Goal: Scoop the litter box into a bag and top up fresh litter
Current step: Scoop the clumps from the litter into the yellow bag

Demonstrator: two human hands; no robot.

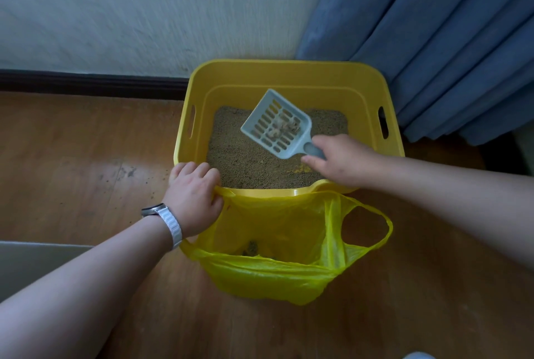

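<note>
Wood floor (86, 156), blue curtain (433, 40) upper right, yellow litter box (274, 75) sitting center frame. So the right hand (344, 159) is gripping the scoop (261, 127) handle, clumps (281, 126) riding above the litter (245, 162). Meanwhile the left hand (193, 197) is curling its fingers (202, 169) over the near rim, pinning the bag (274, 272) open, lower center. Tilting early is probably going to spill clumps onto the floor.

Both forearms are bare. A white ribbed-strap wristwatch (170, 224) with a silver-edged case sits just behind the left hand (193, 197).
</note>
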